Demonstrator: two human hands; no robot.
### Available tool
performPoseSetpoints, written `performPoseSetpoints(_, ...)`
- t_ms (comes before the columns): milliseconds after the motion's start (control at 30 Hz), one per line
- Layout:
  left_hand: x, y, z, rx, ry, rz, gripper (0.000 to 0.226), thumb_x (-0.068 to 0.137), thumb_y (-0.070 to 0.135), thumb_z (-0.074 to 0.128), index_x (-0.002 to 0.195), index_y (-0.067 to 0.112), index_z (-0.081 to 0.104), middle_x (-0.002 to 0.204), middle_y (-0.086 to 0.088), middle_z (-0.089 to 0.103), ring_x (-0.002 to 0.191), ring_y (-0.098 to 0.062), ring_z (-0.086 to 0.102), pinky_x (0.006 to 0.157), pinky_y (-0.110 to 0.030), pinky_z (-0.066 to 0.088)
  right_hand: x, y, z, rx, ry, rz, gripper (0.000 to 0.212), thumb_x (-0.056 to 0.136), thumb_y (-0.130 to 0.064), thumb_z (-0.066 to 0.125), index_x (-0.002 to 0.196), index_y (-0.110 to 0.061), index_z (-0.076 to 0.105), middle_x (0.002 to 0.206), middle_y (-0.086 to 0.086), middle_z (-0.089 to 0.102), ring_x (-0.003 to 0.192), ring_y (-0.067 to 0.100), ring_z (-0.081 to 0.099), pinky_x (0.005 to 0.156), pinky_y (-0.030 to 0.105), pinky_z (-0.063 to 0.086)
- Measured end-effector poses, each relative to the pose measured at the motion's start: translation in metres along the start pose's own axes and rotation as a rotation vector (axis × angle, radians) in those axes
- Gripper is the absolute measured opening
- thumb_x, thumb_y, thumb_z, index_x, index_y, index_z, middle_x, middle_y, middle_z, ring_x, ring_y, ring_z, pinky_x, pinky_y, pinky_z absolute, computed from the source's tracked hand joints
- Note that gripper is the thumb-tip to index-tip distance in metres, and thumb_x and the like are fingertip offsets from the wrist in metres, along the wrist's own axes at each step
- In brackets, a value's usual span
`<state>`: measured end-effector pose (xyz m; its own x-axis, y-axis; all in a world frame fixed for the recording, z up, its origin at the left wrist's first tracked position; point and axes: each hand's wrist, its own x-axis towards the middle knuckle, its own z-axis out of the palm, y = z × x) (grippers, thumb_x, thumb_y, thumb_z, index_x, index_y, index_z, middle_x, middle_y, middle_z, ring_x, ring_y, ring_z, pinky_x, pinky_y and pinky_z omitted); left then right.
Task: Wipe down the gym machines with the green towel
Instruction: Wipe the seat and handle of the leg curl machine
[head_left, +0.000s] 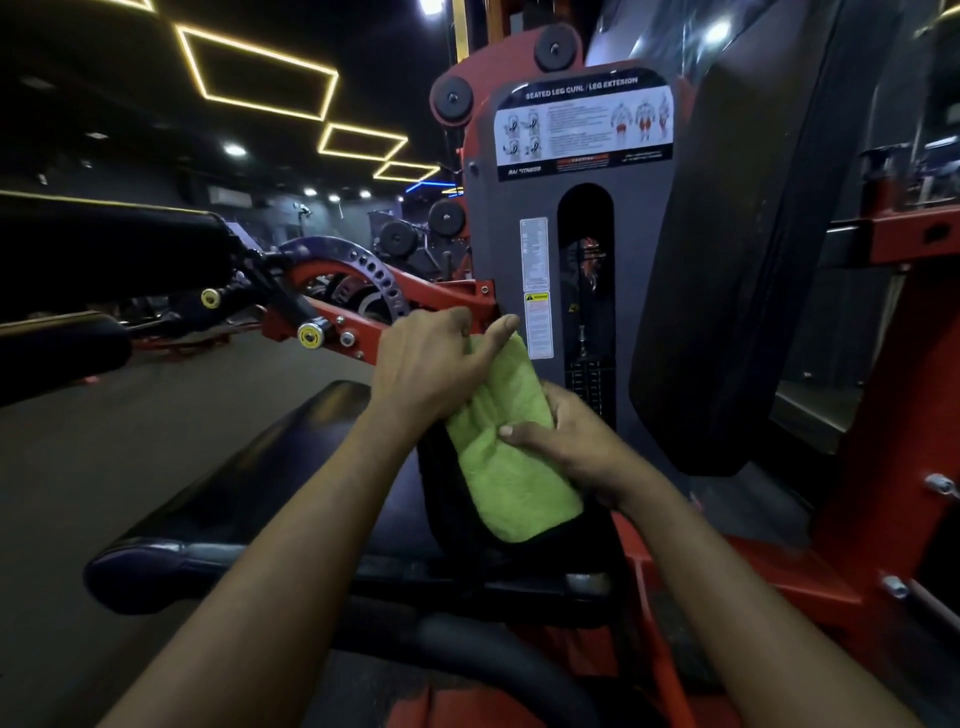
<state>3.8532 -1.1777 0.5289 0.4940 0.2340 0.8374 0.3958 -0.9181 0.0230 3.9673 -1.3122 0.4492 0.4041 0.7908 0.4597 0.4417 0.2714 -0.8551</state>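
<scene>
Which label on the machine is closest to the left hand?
The warning label with the yellow triangle, just beside the left hand's thumb; the white label and the placard sit higher.

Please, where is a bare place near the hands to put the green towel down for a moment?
The black seat pad, left of the left hand and below the red lever arm, lies bare. It is crowded at the foot of the grey weight-stack cover, beside the black backrest pad, where the right hand grips the green towel.
</scene>
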Motion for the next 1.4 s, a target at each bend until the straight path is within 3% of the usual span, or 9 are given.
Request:
performPoseSetpoints(167, -0.017, -0.04, 0.006, -0.03, -0.097, -0.113, 0.058, 0.098, 0.068, 0.027, 0.075, 0.018, 0.046, 0.067, -0.005, 0.057, 0.07, -0.035, 0.058, 0.062, -0.04, 0.045, -0.007, -0.017, -0.021, -1.024, 0.362, -0.055, 0.04, 0.079, -0.035, 0.074, 0.108, -0.021, 0.049, 0.09, 0.009, 0.065, 0.085, 0.041, 0.064, 0.064, 0.037, 0.039)
performPoseSetpoints(267, -0.029, -0.062, 0.002, -0.013, -0.129, -0.193, 0.043, 0.103, 0.053, 0.037, 0.076, 0.02, 0.045, 0.071, -0.005, 0.055, 0.073, -0.035, 0.056, 0.066, -0.041, 0.045, -0.045, 0.016, -0.003, -1.276, 0.043, -0.149, 0.041, 0.083, -0.04, 0.066, 0.118, -0.025, 0.048, 0.11, 0.003, 0.063, 0.1, 0.035, 0.065, 0.071, 0.04, 0.049)
performPoseSetpoints(367, -0.047, -0.073, 0.01, -0.023, -0.183, -0.253, 0.04, 0.103, 0.047, 0.04, 0.073, 0.021, 0.043, 0.07, -0.004, 0.056, 0.071, -0.033, 0.056, 0.064, -0.04, 0.045, -0.071, 0.041, -0.016, -1.197, -0.383, -0.254, 0.055, 0.089, -0.072, 0.054, 0.124, -0.03, 0.049, 0.111, -0.008, 0.051, 0.098, 0.013, 0.054, 0.078, 0.037, 0.045)
performPoseSetpoints(467, -0.058, -0.078, 0.022, -0.008, -0.273, -0.281, 0.041, 0.103, 0.045, 0.042, 0.074, 0.017, 0.048, 0.076, -0.009, 0.062, 0.076, -0.036, 0.059, 0.07, -0.043, 0.05, -0.054, 0.043, -0.046, -1.117, -0.499, -0.271, 0.07, 0.086, -0.083, 0.047, 0.148, -0.052, 0.036, 0.14, -0.02, 0.042, 0.127, 0.004, 0.036, 0.097, 0.039, 0.03)
performPoseSetpoints(600, -0.056, -0.073, 0.024, -0.024, -0.285, -0.303, 0.043, 0.103, 0.045, 0.043, 0.07, 0.017, 0.045, 0.069, -0.004, 0.054, 0.073, -0.033, 0.053, 0.064, -0.039, 0.04, -0.046, 0.067, -0.03, -0.994, -0.648, -0.224, 0.085, 0.087, -0.076, 0.055, 0.155, -0.061, 0.006, 0.168, -0.021, -0.014, 0.157, 0.013, 0.002, 0.121, 0.054, 0.022)
performPoseSetpoints(733, -0.059, -0.076, 0.021, -0.019, -0.255, -0.304, 0.042, 0.105, 0.043, 0.041, 0.076, 0.013, 0.05, 0.071, -0.005, 0.055, 0.073, -0.033, 0.054, 0.064, -0.039, 0.042, -0.055, 0.077, -0.003, -0.97, -0.467, -0.382, 0.065, 0.1, -0.068, 0.045, 0.155, -0.061, 0.012, 0.169, -0.021, 0.003, 0.148, 0.011, 0.035, 0.106, 0.043, 0.047)
performPoseSetpoints(1000, -0.062, -0.089, 0.02, 0.002, -0.261, -0.392, 0.043, 0.106, 0.041, 0.039, 0.106, 0.008, 0.066, 0.109, -0.022, 0.067, 0.103, -0.045, 0.058, 0.08, -0.043, 0.043, -0.032, 0.048, 0.064, -1.06, -0.549, -0.584, 0.055, 0.101, -0.065, 0.039, 0.153, -0.061, 0.02, 0.17, -0.005, 0.012, 0.127, 0.026, 0.049, 0.097, 0.046, 0.047)
performPoseSetpoints(1100, -0.066, -0.087, 0.025, -0.05, -0.412, -0.321, 0.037, 0.106, 0.039, 0.04, 0.094, 0.011, 0.063, 0.106, -0.021, 0.068, 0.101, -0.043, 0.06, 0.076, -0.04, 0.044, -0.047, 0.058, 0.049, -1.094, -0.479, -0.595, 0.063, 0.097, -0.051, 0.049, 0.153, -0.061, 0.022, 0.17, -0.007, 0.013, 0.121, 0.022, 0.048, 0.089, 0.041, 0.044)
performPoseSetpoints(1400, -0.07, -0.06, 0.042, -0.08, -0.935, -0.149, 0.028, 0.107, 0.037, 0.039, 0.1, 0.015, 0.055, 0.098, -0.003, 0.056, 0.092, -0.02, 0.049, 0.079, -0.03, 0.033, -0.081, 0.116, -0.01, -0.686, 0.227, 0.132, 0.054, 0.09, -0.069, 0.047, 0.142, -0.067, 0.035, 0.159, -0.004, 0.037, 0.135, 0.029, 0.049, 0.111, 0.047, 0.042)
